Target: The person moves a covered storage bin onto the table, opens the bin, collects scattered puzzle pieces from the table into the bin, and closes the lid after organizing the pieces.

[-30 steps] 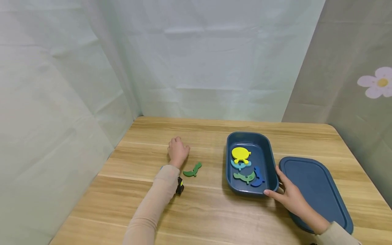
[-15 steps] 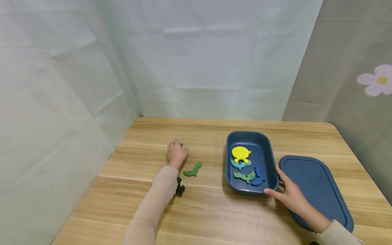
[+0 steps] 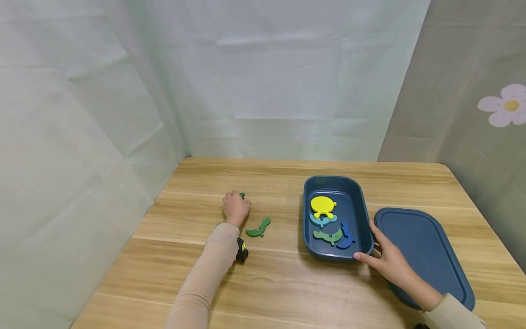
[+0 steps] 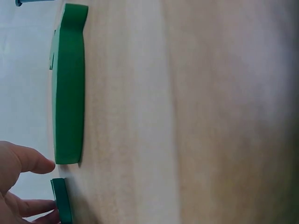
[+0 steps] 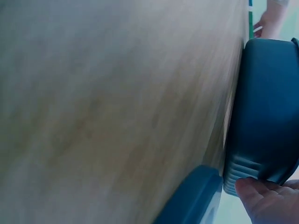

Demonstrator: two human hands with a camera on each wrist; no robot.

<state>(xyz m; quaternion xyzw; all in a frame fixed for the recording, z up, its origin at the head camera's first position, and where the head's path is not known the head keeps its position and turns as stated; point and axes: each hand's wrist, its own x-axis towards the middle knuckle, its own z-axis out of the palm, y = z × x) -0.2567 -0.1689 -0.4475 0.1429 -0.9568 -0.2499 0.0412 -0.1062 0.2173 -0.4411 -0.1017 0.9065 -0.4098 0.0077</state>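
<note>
In the head view my left hand (image 3: 236, 208) reaches over the left part of the table, its fingers bent down at a small green piece (image 3: 242, 195) mostly hidden under them. The left wrist view shows fingertips touching that green piece (image 4: 61, 200), with the thumb apart from it. A second flat green piece (image 3: 259, 227), curved with a small knob, lies nearer to me. My right hand (image 3: 390, 265) holds the near right corner of a dark blue box (image 3: 366, 210), thumb at the front and fingers along the side. Inside lie yellow (image 3: 322, 205), light blue, green and blue flat pieces.
A dark blue lid (image 3: 425, 256) lies flat on the wooden table (image 3: 279, 288), right of the box and partly under my right forearm. Pale cloth (image 3: 263, 82) hangs behind the table and at both sides.
My left hand has drawn slightly back toward me, and the end of the green piece now shows past its fingers. The right hand stays at the box corner.
</note>
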